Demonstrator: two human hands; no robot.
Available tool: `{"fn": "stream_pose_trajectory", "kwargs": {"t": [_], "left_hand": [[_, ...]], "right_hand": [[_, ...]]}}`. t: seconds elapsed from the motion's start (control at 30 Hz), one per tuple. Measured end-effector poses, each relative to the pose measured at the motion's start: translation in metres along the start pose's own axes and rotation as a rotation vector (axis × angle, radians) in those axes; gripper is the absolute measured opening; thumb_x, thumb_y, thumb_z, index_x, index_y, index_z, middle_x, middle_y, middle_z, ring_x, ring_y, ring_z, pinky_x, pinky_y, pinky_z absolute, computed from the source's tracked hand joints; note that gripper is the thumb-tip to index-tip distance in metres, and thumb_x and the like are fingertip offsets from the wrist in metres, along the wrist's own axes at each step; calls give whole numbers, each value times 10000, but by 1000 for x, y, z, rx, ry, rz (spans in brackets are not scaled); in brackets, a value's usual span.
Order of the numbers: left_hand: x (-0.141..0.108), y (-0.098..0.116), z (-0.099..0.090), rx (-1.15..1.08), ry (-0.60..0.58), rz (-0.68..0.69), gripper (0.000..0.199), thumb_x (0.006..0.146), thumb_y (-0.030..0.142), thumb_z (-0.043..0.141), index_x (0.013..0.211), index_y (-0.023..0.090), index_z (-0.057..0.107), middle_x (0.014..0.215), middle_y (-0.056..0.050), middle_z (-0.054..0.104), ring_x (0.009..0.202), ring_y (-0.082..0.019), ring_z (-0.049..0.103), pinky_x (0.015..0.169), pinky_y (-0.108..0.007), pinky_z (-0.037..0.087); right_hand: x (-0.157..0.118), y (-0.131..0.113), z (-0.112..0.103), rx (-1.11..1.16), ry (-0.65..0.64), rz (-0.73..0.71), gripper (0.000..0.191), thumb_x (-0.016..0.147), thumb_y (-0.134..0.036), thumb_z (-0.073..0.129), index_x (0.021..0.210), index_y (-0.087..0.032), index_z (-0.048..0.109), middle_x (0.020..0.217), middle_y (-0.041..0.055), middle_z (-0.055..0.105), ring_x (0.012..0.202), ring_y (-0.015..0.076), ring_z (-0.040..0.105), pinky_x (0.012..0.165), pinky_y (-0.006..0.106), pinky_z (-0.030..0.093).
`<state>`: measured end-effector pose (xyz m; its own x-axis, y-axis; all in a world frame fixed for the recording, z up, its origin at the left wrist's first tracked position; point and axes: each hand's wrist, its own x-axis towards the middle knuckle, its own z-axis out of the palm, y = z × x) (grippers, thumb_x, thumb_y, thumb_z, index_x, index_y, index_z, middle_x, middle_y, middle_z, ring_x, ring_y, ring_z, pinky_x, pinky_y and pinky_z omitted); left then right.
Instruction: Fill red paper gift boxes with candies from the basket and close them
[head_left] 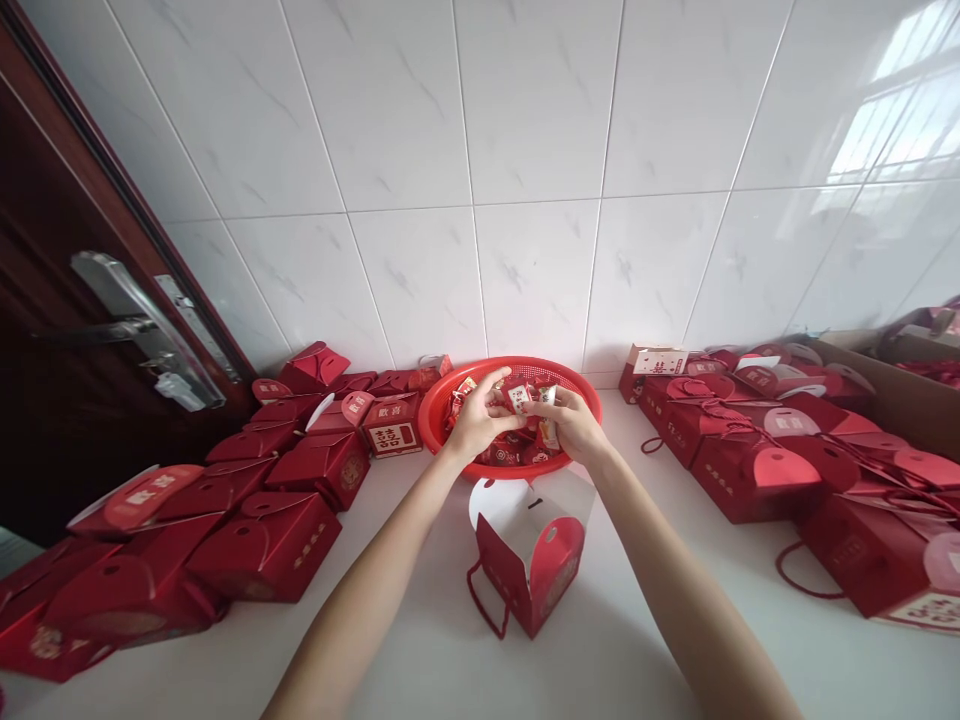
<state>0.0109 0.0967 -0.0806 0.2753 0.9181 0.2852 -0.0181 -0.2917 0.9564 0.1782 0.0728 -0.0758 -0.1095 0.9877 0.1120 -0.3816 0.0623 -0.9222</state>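
Observation:
Over a red plastic basket [587,385] my two hands meet above a pile of small wrapped sweets [504,455]. My right hand [576,425] is closed on wrapped sweets: a cream-coloured wrapped sweet [548,425] shows under its fingers, and its thumb touches a red-and-white wrapped sweet [519,398]. Curved around the left side of that one, my left hand [478,420] has its thumb and forefinger apart. Just in front of the basket stands a red gift box [517,575] with its top flaps raised, a white inside and a red cord handle [480,610].
Closed red gift boxes [262,545] line the left side; more red gift boxes [757,470] crowd the right. A cardboard carton [847,355] stands at the far right. White wall tiles [540,270] rise behind the white tabletop [405,640]. A dark door [67,330] is at left.

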Motion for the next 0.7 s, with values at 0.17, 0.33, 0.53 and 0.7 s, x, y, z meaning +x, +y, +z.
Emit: {"fn": "stream_pose_trajectory", "kwargs": {"t": [0.17,0.33,0.53,0.7], "left_hand": [[2,-1,-1,88,-20,10,722,663,265,849,1341,214,607,1190,-97,697,847,-197,722,870,-400,600],[18,-4,-25,247,102,64,398,837,404,660,1158,172,693,1077,-104,756,964,-241,729,927,-427,575],[41,-9,-56,491,-70,33,146,609,228,794,749,250,762,847,-27,783,870,-259,724,856,-361,565],[52,-18,-53,633,-257,-9,264,444,121,822,650,263,736,720,11,750,707,-235,690,745,-302,535]], "right_hand": [[-2,-2,1,28,31,-10,396,502,-338,936,651,-204,594,481,-82,526,338,53,369,310,209,265],[2,0,-3,124,89,-44,356,571,-369,891,747,-222,619,704,6,717,643,186,698,558,284,556],[4,0,-5,175,67,-25,336,560,-317,883,783,-207,657,778,58,766,758,259,750,625,343,600],[3,-2,-5,201,62,-12,278,580,-301,870,766,-209,686,794,60,778,777,270,750,633,361,617]]}}
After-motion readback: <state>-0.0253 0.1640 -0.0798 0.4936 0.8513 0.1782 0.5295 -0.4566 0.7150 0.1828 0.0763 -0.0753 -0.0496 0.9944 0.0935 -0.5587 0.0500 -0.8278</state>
